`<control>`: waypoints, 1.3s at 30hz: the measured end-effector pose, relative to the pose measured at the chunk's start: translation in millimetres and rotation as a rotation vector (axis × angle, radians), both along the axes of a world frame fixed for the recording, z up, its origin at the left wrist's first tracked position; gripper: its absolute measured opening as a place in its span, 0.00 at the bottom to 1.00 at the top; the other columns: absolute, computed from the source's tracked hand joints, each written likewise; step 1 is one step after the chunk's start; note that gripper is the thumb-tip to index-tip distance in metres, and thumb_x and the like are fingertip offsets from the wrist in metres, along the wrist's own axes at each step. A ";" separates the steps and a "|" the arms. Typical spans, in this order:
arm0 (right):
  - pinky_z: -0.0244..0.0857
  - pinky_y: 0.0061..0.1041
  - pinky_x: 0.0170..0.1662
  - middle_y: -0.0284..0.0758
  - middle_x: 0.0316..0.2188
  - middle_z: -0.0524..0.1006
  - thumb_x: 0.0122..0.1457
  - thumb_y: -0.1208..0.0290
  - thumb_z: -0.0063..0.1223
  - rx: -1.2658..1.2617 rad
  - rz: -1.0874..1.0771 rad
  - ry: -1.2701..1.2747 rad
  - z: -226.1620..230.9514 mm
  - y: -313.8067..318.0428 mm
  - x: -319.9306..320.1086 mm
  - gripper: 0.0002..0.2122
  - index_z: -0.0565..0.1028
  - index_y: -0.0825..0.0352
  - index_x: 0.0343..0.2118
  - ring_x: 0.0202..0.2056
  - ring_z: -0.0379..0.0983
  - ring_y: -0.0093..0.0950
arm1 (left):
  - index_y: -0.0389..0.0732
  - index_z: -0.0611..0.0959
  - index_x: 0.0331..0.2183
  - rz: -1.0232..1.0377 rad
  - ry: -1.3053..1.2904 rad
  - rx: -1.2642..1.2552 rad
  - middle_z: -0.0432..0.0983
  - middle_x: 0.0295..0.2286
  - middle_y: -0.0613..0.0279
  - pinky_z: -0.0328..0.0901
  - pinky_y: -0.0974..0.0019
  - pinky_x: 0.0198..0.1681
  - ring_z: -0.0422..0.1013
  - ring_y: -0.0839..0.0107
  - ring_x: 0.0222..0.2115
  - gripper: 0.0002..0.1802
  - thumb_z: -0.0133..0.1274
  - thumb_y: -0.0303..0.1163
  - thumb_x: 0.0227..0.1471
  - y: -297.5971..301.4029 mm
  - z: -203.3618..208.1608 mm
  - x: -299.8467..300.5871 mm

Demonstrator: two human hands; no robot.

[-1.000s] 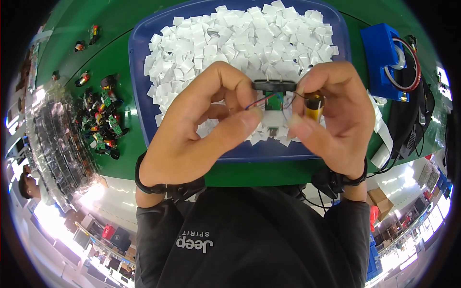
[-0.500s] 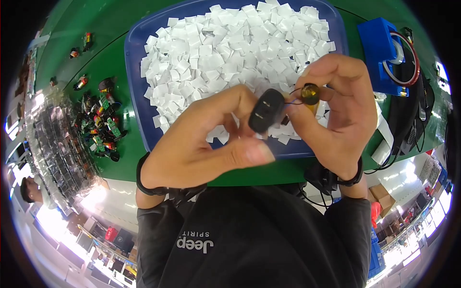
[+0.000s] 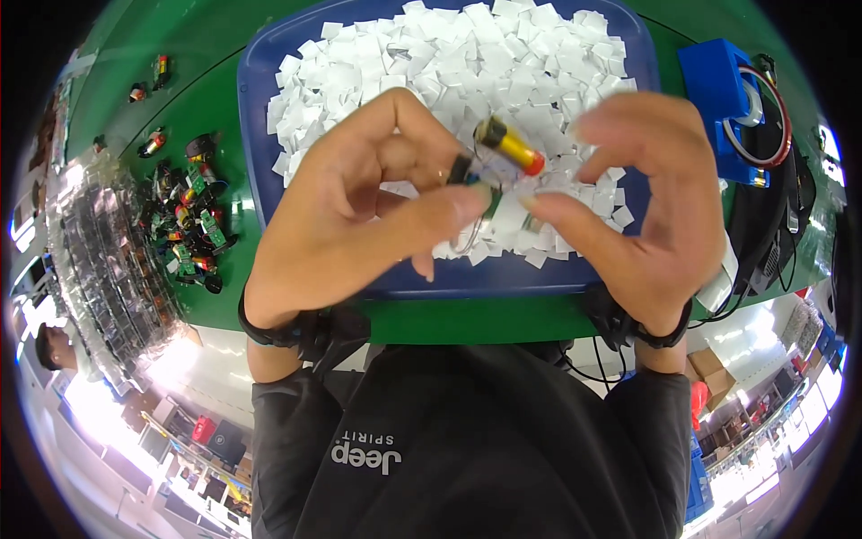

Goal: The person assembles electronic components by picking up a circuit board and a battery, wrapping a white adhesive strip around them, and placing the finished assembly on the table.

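Observation:
My left hand (image 3: 359,211) pinches a small electronic assembly over the tray; its black part (image 3: 460,169) and a thin sliver of green board (image 3: 492,205) show by the thumb. Above the thumb, a gold cylinder (image 3: 510,146) with one black end and one red end, battery-like, tilts in the air and seems wired to the assembly. My right hand (image 3: 651,198) is beside it, thumb and fingers apart and somewhat blurred. A pale piece near the right thumb tip is too smeared to tell. Underneath, white paper squares (image 3: 359,117) heap up in a blue tray (image 3: 255,135).
To the left on the green table lies a pile of similar assemblies (image 3: 193,216), with several loose ones behind it. Clear plastic trays (image 3: 112,260) are stacked at the far left. A blue tape dispenser (image 3: 714,99) and a black bag (image 3: 763,216) stand at the right.
My right hand has opened and moved slightly right, off the cylinder. The cylinder has swung left toward my left hand, and the black part has turned in its grip.

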State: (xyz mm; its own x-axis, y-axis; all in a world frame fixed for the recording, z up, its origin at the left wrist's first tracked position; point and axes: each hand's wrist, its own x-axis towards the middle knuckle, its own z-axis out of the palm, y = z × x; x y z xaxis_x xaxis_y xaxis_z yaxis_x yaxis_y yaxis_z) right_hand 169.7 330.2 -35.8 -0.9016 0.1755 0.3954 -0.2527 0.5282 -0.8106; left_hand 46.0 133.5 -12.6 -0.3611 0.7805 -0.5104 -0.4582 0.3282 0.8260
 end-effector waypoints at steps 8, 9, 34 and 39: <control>0.67 0.27 0.36 0.39 0.35 0.77 0.39 0.79 0.70 0.318 0.083 0.134 -9.6 -0.3 1.7 0.18 0.75 0.68 0.35 0.35 0.73 0.32 | 0.36 0.69 0.34 0.118 0.112 0.029 0.75 0.33 0.56 0.68 0.74 0.22 0.72 0.75 0.29 0.12 0.56 0.27 0.52 2.2 -5.0 10.0; 0.66 0.27 0.37 0.39 0.35 0.76 0.40 0.79 0.69 0.330 0.063 0.130 -10.9 -1.0 1.5 0.17 0.75 0.68 0.35 0.34 0.73 0.32 | 0.36 0.69 0.34 0.117 0.112 0.030 0.75 0.33 0.56 0.68 0.74 0.22 0.72 0.75 0.29 0.12 0.56 0.27 0.52 1.7 -5.6 10.2; 0.68 0.24 0.42 0.37 0.38 0.78 0.48 0.82 0.64 -0.281 0.053 -0.252 3.9 -6.6 7.1 0.14 0.77 0.69 0.40 0.37 0.73 0.28 | 0.34 0.74 0.37 -0.051 0.476 0.033 0.72 0.37 0.57 0.67 0.71 0.35 0.70 0.74 0.33 0.06 0.50 0.24 0.55 2.4 -6.0 17.0; 0.68 0.26 0.41 0.38 0.35 0.78 0.43 0.80 0.68 -0.024 0.149 -0.138 5.7 -2.2 3.5 0.16 0.78 0.69 0.38 0.37 0.73 0.31 | 0.37 0.74 0.36 0.001 0.292 0.075 0.72 0.34 0.61 0.63 0.72 0.39 0.69 0.76 0.37 0.05 0.46 0.26 0.55 1.1 -11.7 17.7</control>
